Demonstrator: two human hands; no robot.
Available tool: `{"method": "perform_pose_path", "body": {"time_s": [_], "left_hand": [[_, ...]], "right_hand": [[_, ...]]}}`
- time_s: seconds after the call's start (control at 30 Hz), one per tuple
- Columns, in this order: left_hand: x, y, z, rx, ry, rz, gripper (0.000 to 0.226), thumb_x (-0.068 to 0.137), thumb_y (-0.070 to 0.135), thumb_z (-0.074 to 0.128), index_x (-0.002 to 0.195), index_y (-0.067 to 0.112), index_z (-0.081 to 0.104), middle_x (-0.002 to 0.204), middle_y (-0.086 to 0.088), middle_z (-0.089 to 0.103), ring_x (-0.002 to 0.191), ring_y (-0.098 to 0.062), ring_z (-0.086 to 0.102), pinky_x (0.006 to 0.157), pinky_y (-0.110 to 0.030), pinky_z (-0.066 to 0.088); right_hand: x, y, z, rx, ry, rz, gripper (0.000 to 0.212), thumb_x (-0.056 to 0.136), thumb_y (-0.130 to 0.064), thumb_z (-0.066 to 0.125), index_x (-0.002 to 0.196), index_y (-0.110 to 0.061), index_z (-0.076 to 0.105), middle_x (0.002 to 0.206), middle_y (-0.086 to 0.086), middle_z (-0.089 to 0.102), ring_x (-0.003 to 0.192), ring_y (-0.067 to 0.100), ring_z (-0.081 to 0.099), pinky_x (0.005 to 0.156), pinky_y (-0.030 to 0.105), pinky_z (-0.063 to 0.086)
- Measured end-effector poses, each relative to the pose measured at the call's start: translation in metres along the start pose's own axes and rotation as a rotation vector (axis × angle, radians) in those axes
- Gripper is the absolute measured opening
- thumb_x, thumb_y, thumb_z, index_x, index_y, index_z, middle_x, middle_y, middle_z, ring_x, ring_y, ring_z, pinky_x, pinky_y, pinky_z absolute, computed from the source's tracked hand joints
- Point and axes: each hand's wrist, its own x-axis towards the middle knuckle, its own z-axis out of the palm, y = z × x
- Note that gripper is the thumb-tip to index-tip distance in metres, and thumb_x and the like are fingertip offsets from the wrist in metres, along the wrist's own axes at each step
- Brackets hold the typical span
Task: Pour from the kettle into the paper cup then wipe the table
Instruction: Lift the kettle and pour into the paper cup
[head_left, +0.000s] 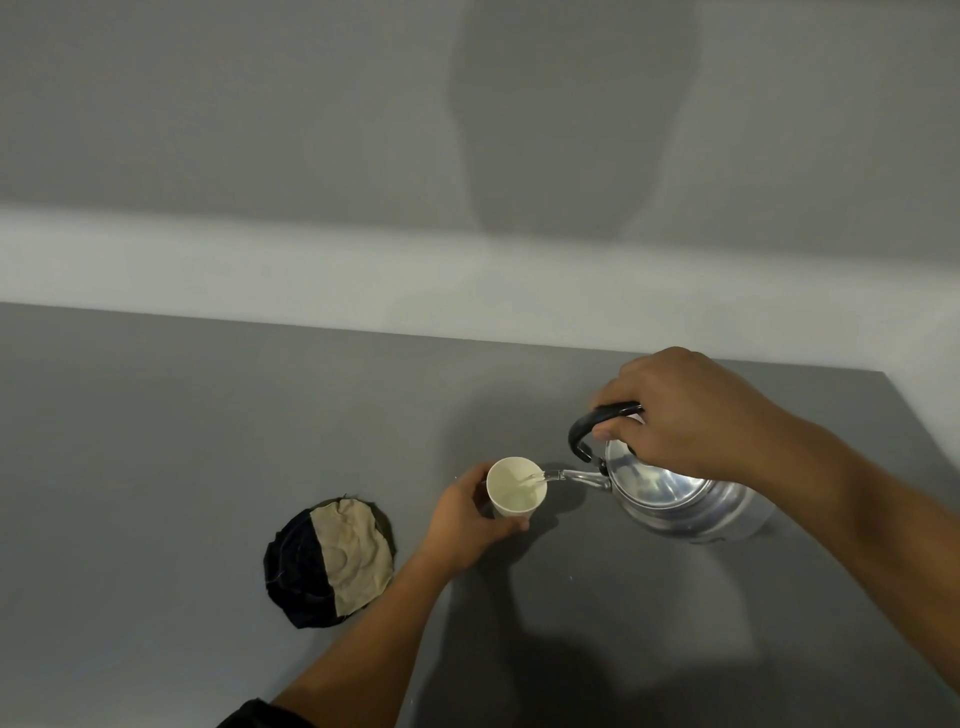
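The grey table (182, 441) takes up the whole lower half of the frame, and loads of bare room is left across the left side for wiping later; its far edge runs along the wall and a corner shows at the right, so anything pushed that way could go over.

The aluminium kettle (691, 499) sits right of centre, tipped toward the left, with its spout over the cup's rim and a thin stream being poured. It's probably the heavy item here, rigid and slick metal, so the black handle (587, 428) is the sensible place to be gripped, and that's exactly where the right hand (691, 415) is closed around it.

The round patchwork cloth (330, 561), tan and dark, is lying flat at lower centre-left, just beside the left arm. Soft and floppy by the look of it, so it can be grabbed anywhere.

The paper cup (516, 487) is at centre, wrapped by the left hand (467, 519) around its side. Light and easily crushed, I'd guess, so a gentle squeeze is called for, and it gets tippier if let go.
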Motion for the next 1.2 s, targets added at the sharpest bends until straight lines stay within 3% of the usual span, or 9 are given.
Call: {"method": "perform_pose_path", "body": {"time_s": [0.2, 0.43, 0.6, 0.83, 1.2], "left_hand": [[0.0, -0.001, -0.001, 0.006, -0.003, -0.004, 0.068, 0.06, 0.026, 0.097, 0.118, 0.036, 0.062, 0.109, 0.023, 0.072, 0.104, 0.002, 0.067, 0.082, -0.01, 0.051], [0.002, -0.003, 0.0, -0.011, -0.008, 0.0, 0.069, 0.062, 0.022, 0.097, 0.122, 0.028, 0.063, 0.115, 0.014, 0.072, 0.107, -0.003, 0.068, 0.088, -0.015, 0.052], [0.002, -0.003, -0.001, -0.01, -0.015, -0.002, 0.068, 0.061, 0.023, 0.096, 0.118, 0.036, 0.062, 0.111, 0.024, 0.071, 0.106, 0.001, 0.067, 0.086, -0.011, 0.051], [0.003, -0.005, 0.0, -0.025, -0.009, -0.014, 0.069, 0.06, 0.021, 0.097, 0.116, 0.037, 0.062, 0.111, 0.018, 0.073, 0.105, -0.001, 0.068, 0.086, -0.012, 0.051], [0.004, -0.004, 0.0, -0.031, -0.023, 0.0, 0.069, 0.059, 0.024, 0.097, 0.117, 0.038, 0.062, 0.114, 0.015, 0.073, 0.109, -0.005, 0.068, 0.09, -0.015, 0.052]], "right_hand": [[0.001, -0.001, -0.003, -0.023, -0.013, 0.004, 0.015, 0.086, -0.047, 0.066, 0.092, -0.037, 0.074, 0.079, -0.013, 0.063, 0.077, 0.01, 0.058, 0.069, 0.039, 0.052], [0.005, -0.006, -0.008, -0.044, -0.041, 0.005, 0.014, 0.086, -0.046, 0.065, 0.092, -0.037, 0.074, 0.077, -0.013, 0.063, 0.077, 0.012, 0.059, 0.068, 0.04, 0.053], [0.008, -0.008, -0.01, -0.073, -0.048, -0.002, 0.015, 0.087, -0.046, 0.065, 0.091, -0.034, 0.073, 0.077, -0.011, 0.062, 0.078, 0.015, 0.059, 0.069, 0.043, 0.053], [0.01, -0.009, -0.009, -0.068, -0.068, -0.008, 0.013, 0.087, -0.046, 0.066, 0.093, -0.037, 0.074, 0.078, -0.012, 0.062, 0.079, 0.015, 0.059, 0.069, 0.042, 0.053], [0.011, -0.011, -0.011, -0.103, -0.079, -0.004, 0.017, 0.087, -0.046, 0.064, 0.084, -0.031, 0.071, 0.075, -0.008, 0.064, 0.075, 0.017, 0.06, 0.067, 0.043, 0.053]]}}
